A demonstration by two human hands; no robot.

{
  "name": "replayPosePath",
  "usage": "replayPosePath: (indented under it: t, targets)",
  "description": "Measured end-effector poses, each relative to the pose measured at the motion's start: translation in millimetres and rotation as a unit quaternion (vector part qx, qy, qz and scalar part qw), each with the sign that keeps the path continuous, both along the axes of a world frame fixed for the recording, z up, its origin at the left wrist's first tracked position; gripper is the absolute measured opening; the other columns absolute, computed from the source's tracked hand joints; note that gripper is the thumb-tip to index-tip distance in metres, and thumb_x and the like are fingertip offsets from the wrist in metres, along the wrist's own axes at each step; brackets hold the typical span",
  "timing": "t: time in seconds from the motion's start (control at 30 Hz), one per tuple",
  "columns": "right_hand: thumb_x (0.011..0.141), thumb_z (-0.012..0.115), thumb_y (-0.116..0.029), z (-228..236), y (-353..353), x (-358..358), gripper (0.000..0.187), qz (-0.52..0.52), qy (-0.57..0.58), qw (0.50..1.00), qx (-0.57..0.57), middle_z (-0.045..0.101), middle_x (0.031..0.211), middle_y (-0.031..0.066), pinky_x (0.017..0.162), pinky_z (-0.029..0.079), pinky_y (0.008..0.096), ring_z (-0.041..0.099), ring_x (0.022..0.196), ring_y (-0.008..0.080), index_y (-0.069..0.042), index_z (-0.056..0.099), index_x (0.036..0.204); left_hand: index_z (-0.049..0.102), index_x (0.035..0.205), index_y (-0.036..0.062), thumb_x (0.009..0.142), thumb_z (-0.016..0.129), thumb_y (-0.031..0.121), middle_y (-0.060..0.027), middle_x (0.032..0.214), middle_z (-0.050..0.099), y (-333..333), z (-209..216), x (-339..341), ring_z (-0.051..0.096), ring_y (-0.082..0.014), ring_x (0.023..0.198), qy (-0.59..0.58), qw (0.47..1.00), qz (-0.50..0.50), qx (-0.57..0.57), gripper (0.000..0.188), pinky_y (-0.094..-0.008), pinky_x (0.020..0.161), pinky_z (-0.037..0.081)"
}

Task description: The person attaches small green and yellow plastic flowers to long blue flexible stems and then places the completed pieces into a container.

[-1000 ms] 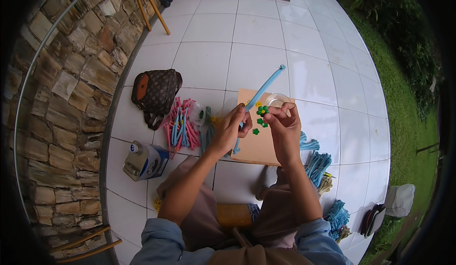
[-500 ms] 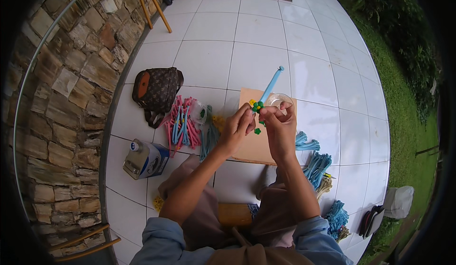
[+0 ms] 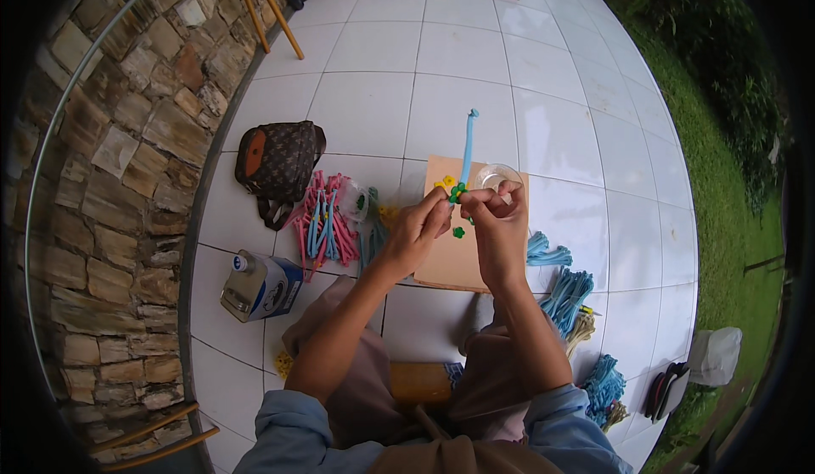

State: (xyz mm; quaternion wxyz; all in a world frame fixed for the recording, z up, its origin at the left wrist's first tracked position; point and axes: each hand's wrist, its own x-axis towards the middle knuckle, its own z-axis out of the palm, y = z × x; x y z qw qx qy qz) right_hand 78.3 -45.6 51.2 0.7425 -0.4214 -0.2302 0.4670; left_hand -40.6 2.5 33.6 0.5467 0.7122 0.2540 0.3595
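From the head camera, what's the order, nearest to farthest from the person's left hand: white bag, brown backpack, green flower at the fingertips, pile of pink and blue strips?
From the left hand:
1. Green flower: right at it, just forward and right.
2. Pink and blue strips: left.
3. Brown backpack: farther left and forward.
4. White bag: far right, by the grass.
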Motion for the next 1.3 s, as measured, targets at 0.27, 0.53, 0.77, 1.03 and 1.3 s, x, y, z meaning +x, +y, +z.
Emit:
replayPosePath:
  t: [0.27, 0.53, 0.77, 1.03, 1.3]
  targets:
    - [0.072, 0.061, 0.006, 2, -1, -1, 0.040, 0.001, -0.023, 1.000, -0.001, 0.058, 0.078, 0.0091, 0.074, 0.042, 0.0281, 0.054, 0.073, 0.0145, -0.009, 0.029, 0.090, 0.040, 0.087, 0.0015, 0.094, 0.034, 0.020, -0.0007, 0.054, 0.032, 1, -6, 0, 0.030, -0.0086, 0.049, 0.001, 0.999, 0.006, -0.038, 0.021, -0.0246, 0.047, 0.029]
    - [0.074, 0.063, 0.000, 7, 0, 1, 0.050, 0.029, 0.022, 0.999, -0.020, 0.057, 0.081, 0.0083, 0.078, 0.041, 0.0303, 0.055, 0.078, 0.0152, -0.007, 0.027, 0.109, 0.046, 0.088, 0.0042, 0.095, 0.026, 0.025, 0.0025, 0.055, 0.030, -2, -3, 4, 0.027, -0.0056, 0.049, -0.014, 0.998, 0.003, -0.065, 0.029, -0.0213, 0.046, 0.025]
    - [0.074, 0.065, 0.002, 9, 3, -4, 0.057, 0.010, -0.109, 0.994, -0.021, 0.057, 0.074, 0.0080, 0.066, 0.043, 0.0232, 0.055, 0.070, 0.0127, -0.007, 0.024, 0.112, 0.044, 0.086, 0.0035, 0.094, 0.031, 0.022, 0.0021, 0.055, 0.033, -3, -5, 5, 0.031, -0.0057, 0.049, 0.015, 0.999, 0.032, -0.015, 0.025, -0.0222, 0.045, 0.027]
    - [0.075, 0.062, 0.004, -7, 11, -7, 0.069, -0.053, -0.186, 0.980, 0.046, 0.054, 0.065, 0.0067, 0.059, 0.043, 0.0206, 0.053, 0.061, 0.0117, -0.010, 0.015, 0.123, 0.050, 0.091, 0.0010, 0.092, 0.040, 0.024, 0.0018, 0.056, 0.036, -3, -5, 7, 0.034, -0.0050, 0.050, 0.029, 0.991, 0.063, -0.111, 0.025, -0.0217, 0.045, 0.030]
    - [0.081, 0.055, 0.002, -3, 15, -9, 0.072, -0.033, -0.188, 0.980, 0.058, 0.056, 0.066, 0.0084, 0.060, 0.045, 0.0248, 0.056, 0.062, 0.0143, -0.012, 0.010, 0.134, 0.046, 0.078, 0.0058, 0.093, 0.038, 0.025, 0.0051, 0.053, 0.029, -1, -12, 10, 0.025, -0.0027, 0.046, -0.118, 0.968, 0.022, -0.221, 0.025, -0.0186, 0.042, 0.020]
